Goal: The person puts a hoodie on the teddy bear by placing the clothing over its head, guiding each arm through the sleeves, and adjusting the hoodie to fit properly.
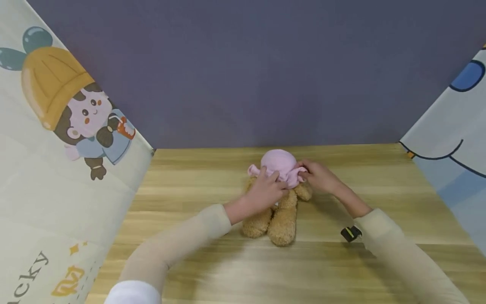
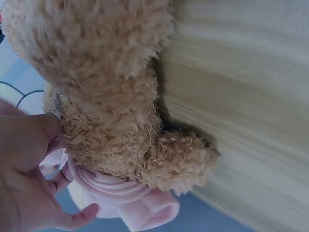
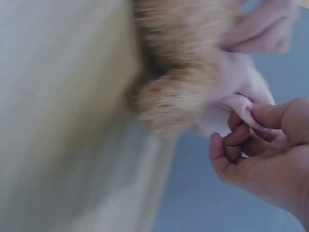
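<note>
A brown plush bear [image 1: 282,223] is on the wooden table, its legs toward the near side. A pink cloth hat [image 1: 279,159] covers its head, with loose folds at both sides. Over the bear's front, my left hand [image 1: 265,192] rests against the hat's lower edge, its fingers spread; the left wrist view shows that hand [image 2: 24,169] beside the fur and the rolled pink edge. My right hand [image 1: 320,175] pinches the fold on the hat's right side between thumb and fingers, plain in the right wrist view too, where the hat [image 3: 241,82] bunches at the fingertips. The bear's face is hidden.
A dark wall [image 1: 265,76] stands right behind the table [image 1: 182,185]. Printed cartoon cloths flank it, one on the left [image 1: 22,181] and one on the right [image 1: 448,139]. A small black object [image 1: 350,233] sits beside the right sleeve cuff.
</note>
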Available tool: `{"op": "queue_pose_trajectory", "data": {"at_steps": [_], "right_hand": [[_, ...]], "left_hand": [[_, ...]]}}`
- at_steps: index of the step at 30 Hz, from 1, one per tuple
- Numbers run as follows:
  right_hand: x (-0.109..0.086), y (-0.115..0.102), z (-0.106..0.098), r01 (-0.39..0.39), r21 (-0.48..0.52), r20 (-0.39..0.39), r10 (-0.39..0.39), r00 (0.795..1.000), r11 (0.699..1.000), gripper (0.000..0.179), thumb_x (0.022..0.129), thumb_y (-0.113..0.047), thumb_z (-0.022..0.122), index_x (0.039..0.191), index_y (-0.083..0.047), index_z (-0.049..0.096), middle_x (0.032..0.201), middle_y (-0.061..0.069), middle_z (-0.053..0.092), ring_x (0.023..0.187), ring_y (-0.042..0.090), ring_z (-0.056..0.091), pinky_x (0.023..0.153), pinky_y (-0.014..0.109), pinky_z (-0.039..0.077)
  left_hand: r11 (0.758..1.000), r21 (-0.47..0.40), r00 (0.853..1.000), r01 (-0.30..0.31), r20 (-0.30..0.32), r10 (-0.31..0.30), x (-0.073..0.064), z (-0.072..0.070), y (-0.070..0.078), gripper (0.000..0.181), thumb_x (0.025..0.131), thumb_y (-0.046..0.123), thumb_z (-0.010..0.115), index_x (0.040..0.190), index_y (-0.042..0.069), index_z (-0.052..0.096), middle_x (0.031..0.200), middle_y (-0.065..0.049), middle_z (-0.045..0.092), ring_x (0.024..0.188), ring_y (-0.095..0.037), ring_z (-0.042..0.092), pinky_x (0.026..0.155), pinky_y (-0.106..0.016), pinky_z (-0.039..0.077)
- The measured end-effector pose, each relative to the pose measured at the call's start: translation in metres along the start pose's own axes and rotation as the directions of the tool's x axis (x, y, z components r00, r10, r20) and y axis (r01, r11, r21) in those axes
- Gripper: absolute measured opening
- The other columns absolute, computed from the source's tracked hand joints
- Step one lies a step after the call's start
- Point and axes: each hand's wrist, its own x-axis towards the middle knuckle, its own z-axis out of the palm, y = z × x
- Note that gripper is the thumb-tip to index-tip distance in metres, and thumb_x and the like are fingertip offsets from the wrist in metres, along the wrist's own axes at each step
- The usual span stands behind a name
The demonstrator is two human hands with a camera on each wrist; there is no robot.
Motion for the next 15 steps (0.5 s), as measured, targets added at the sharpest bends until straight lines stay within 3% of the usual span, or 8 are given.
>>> {"op": "queue_pose_trajectory", "data": {"at_steps": [3, 5, 7, 9, 12, 15], "right_hand": [[0.006, -0.003, -0.006, 0.025, -0.017, -0.008, -0.025, 1.000, 1.000, 0.018, 0.099, 0.001, 0.059, 0.115, 0.008, 0.065, 0.100, 0.020, 0.070, 0.085, 0.028, 0.064, 0.076, 0.040, 0.051], [0.004, 0.002, -0.003, 0.012, -0.051, -0.025, -0.014, 1.000, 0.999, 0.019, 0.099, -0.001, 0.061, 0.115, 0.008, 0.064, 0.100, 0.021, 0.070, 0.085, 0.029, 0.066, 0.075, 0.040, 0.053], [-0.004, 0.010, 0.007, -0.017, -0.100, -0.094, 0.008, 0.996, 0.995, 0.020, 0.098, -0.005, 0.065, 0.113, 0.008, 0.060, 0.098, 0.022, 0.068, 0.082, 0.029, 0.065, 0.071, 0.039, 0.053], [-0.014, 0.016, 0.019, -0.030, -0.154, -0.198, -0.001, 0.980, 0.988, 0.020, 0.096, -0.008, 0.069, 0.105, 0.006, 0.058, 0.092, 0.020, 0.065, 0.078, 0.028, 0.061, 0.068, 0.039, 0.050], [-0.028, 0.011, 0.036, 0.042, -0.257, -0.321, -0.126, 0.939, 0.966, 0.023, 0.090, -0.012, 0.077, 0.096, 0.001, 0.059, 0.088, 0.015, 0.064, 0.079, 0.029, 0.058, 0.075, 0.046, 0.049], [-0.033, -0.002, 0.049, 0.116, -0.353, -0.344, -0.244, 0.907, 0.928, 0.027, 0.087, -0.020, 0.080, 0.101, -0.003, 0.064, 0.095, 0.014, 0.068, 0.089, 0.034, 0.056, 0.083, 0.052, 0.044]], "left_hand": [[1.000, 0.029, 0.999, 0.002, 0.040, -0.003, 0.005, 0.000, -0.003, 0.033, 0.100, 0.029, 0.062, 0.131, 0.040, 0.067, 0.138, 0.019, 0.058, 0.117, -0.019, 0.052, 0.098, -0.054, 0.045], [1.000, -0.023, 0.999, -0.008, 0.051, 0.009, 0.004, 0.001, -0.004, 0.035, 0.099, 0.028, 0.064, 0.132, 0.039, 0.067, 0.139, 0.017, 0.056, 0.115, -0.019, 0.051, 0.093, -0.048, 0.047], [0.993, -0.113, 0.998, -0.026, 0.049, 0.032, -0.001, 0.004, -0.005, 0.035, 0.100, 0.025, 0.063, 0.133, 0.037, 0.066, 0.139, 0.014, 0.055, 0.111, -0.018, 0.050, 0.085, -0.041, 0.048], [0.976, -0.216, 0.999, -0.035, 0.028, 0.042, -0.007, 0.007, -0.006, 0.038, 0.100, 0.023, 0.064, 0.135, 0.038, 0.064, 0.141, 0.012, 0.054, 0.109, -0.016, 0.048, 0.078, -0.036, 0.045], [0.944, -0.318, 0.996, -0.086, -0.029, 0.081, -0.014, 0.010, -0.011, 0.043, 0.099, 0.026, 0.066, 0.141, 0.037, 0.060, 0.145, 0.011, 0.052, 0.111, -0.016, 0.046, 0.076, -0.031, 0.042], [0.901, -0.405, 0.985, -0.156, -0.130, 0.113, -0.018, 0.012, -0.025, 0.042, 0.099, 0.026, 0.066, 0.141, 0.029, 0.060, 0.149, 0.006, 0.052, 0.121, -0.018, 0.048, 0.090, -0.032, 0.045]]}}
